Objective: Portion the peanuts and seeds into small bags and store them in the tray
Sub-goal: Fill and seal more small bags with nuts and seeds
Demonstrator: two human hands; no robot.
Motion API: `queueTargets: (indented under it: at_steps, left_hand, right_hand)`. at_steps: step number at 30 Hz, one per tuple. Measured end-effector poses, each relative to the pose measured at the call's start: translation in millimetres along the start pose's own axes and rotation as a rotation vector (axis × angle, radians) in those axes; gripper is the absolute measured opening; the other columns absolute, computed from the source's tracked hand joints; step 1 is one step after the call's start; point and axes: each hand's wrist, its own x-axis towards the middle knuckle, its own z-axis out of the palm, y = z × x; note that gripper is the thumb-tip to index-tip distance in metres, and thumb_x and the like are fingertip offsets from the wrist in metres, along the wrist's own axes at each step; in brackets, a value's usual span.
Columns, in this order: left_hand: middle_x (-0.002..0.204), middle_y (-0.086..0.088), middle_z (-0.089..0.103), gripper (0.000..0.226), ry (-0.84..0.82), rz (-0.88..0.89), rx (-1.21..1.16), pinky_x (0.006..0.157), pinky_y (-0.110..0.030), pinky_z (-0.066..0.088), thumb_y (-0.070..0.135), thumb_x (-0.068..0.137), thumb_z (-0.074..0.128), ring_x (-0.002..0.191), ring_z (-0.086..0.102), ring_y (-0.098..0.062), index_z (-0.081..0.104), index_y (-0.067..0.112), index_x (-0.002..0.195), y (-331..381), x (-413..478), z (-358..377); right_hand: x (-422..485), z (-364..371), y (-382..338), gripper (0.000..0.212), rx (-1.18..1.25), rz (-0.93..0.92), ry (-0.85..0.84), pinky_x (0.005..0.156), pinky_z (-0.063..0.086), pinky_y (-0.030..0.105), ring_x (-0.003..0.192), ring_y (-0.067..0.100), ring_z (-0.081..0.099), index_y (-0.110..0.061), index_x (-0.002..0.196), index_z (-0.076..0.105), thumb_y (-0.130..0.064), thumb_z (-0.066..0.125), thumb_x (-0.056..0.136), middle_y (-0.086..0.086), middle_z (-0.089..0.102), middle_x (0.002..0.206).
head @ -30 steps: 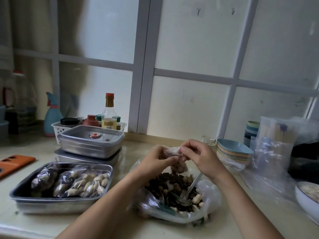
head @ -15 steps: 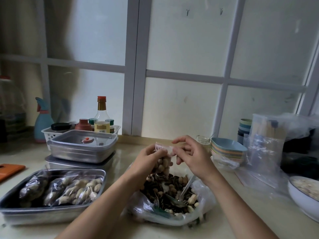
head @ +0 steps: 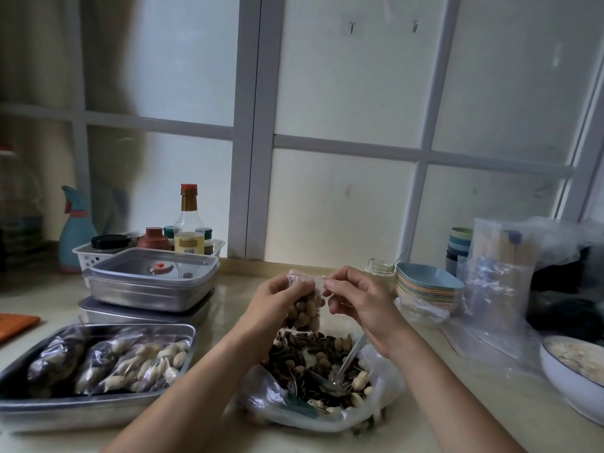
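1. Since half a second ago the hands have drawn slightly apart, and the small bag (head: 305, 313) hangs lower between them.
2. The left hand (head: 277, 299) fingers clamp its neck. The right hand (head: 362, 299) fingers pinch its mouth.
3. The bag hangs upright. The tray (head: 98, 411) lies near-left, on the left hand's side.

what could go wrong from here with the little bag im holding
The left hand and right hand hold the small bag by its top; if unsealed, it may spill before reaching the tray. The right wrist is near the spoon in the big bag and might knock it.
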Motion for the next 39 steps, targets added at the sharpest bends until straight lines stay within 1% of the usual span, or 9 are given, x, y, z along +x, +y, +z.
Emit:
queueTargets:
  at_steps: [9, 14, 19, 21, 25, 28, 31, 36, 39]
  left_hand:
    - [0.075, -0.021, 0.061, 0.021, 0.048, -0.005, -0.044, 0.058, -0.031, 0.043, 0.012, 0.094, 0.068, 0.055, 0.055, -0.022, 0.067, -0.009, 0.099, -3.7, 3.2, -0.6]
    - [0.086, -0.025, 0.069, 0.024, 0.069, 0.012, -0.065, 0.052, -0.03, 0.05, 0.016, 0.094, 0.069, 0.057, 0.06, -0.025, 0.067, -0.007, 0.099, -6.0, 4.0, 1.6]
    - [0.081, -0.024, 0.058, 0.024, 0.092, 0.007, -0.049, 0.055, -0.029, 0.048, 0.017, 0.095, 0.069, 0.056, 0.058, -0.023, 0.068, -0.007, 0.098, -8.8, 6.2, -0.4]
    - [0.084, -0.033, 0.06, 0.025, 0.094, 0.006, -0.045, 0.058, -0.033, 0.048, 0.018, 0.095, 0.069, 0.059, 0.058, -0.025, 0.07, -0.006, 0.101, -9.6, 7.1, -2.4]
    - [0.087, -0.034, 0.06, 0.028, 0.06, 0.011, -0.033, 0.054, -0.029, 0.047, 0.019, 0.097, 0.067, 0.057, 0.057, -0.025, 0.07, -0.008, 0.102, -9.7, 5.3, -3.1]
    - [0.095, -0.041, 0.062, 0.025, 0.068, 0.017, -0.01, 0.056, -0.032, 0.05, 0.018, 0.097, 0.066, 0.065, 0.059, -0.029, 0.071, -0.006, 0.103, -9.4, 4.5, -2.5]
    - [0.094, -0.037, 0.065, 0.022, 0.069, 0.032, 0.005, 0.058, -0.035, 0.052, 0.016, 0.096, 0.066, 0.07, 0.057, -0.033, 0.071, -0.006, 0.099, -9.3, 3.9, -1.4]
    - [0.07, -0.018, 0.063, 0.021, 0.047, 0.037, 0.009, 0.053, -0.032, 0.047, 0.012, 0.095, 0.067, 0.059, 0.053, -0.029, 0.069, -0.009, 0.092, -10.9, 4.2, -1.0]
    - [0.071, -0.019, 0.061, 0.021, 0.059, 0.041, 0.003, 0.051, -0.031, 0.046, 0.011, 0.095, 0.066, 0.06, 0.049, -0.029, 0.068, -0.01, 0.093, -10.8, 4.6, -0.5]
  right_hand:
    - [0.9, 2.9, 1.5, 0.014, -0.062, -0.059, 0.029, 0.068, 0.052, 0.029, 0.063, 0.019, 0.057, -0.01, 0.085, 0.067, -0.009, 0.065, 0.098, 0.016, 0.066, 0.085]
    - [1.9, 5.8, 5.1, 0.012, -0.233, -0.156, 0.128, 0.065, 0.05, 0.026, 0.058, 0.017, 0.056, -0.004, 0.086, 0.063, -0.008, 0.065, 0.097, 0.001, 0.058, 0.062]
    - [-0.4, 6.3, 5.2, 0.013, -0.235, -0.137, 0.104, 0.07, 0.05, 0.029, 0.06, 0.019, 0.06, -0.01, 0.088, 0.067, -0.019, 0.066, 0.098, 0.013, 0.067, 0.072]
    - [-0.6, 6.7, 6.0, 0.013, -0.229, -0.125, 0.085, 0.072, 0.051, 0.03, 0.062, 0.02, 0.062, -0.013, 0.092, 0.07, -0.024, 0.067, 0.098, 0.021, 0.071, 0.082]
    - [1.2, 6.0, 7.9, 0.011, -0.256, -0.134, 0.103, 0.073, 0.05, 0.03, 0.06, 0.017, 0.063, -0.015, 0.092, 0.072, -0.025, 0.07, 0.097, 0.021, 0.07, 0.077]
    - [1.2, 6.2, 8.7, 0.012, -0.271, -0.142, 0.106, 0.072, 0.05, 0.03, 0.059, 0.016, 0.062, -0.014, 0.091, 0.071, -0.024, 0.07, 0.097, 0.017, 0.069, 0.072]
    - [1.2, 7.3, 9.4, 0.012, -0.299, -0.161, 0.094, 0.071, 0.051, 0.032, 0.058, 0.017, 0.063, -0.016, 0.089, 0.071, -0.025, 0.07, 0.097, 0.016, 0.069, 0.073]
    - [2.5, 7.1, 10.6, 0.016, -0.306, -0.17, 0.086, 0.071, 0.052, 0.036, 0.058, 0.018, 0.064, -0.02, 0.085, 0.072, -0.033, 0.071, 0.094, 0.015, 0.071, 0.079]
    - [2.5, 7.6, 10.9, 0.019, -0.311, -0.162, 0.082, 0.072, 0.053, 0.038, 0.058, 0.018, 0.063, -0.019, 0.083, 0.071, -0.035, 0.072, 0.094, 0.014, 0.071, 0.076]
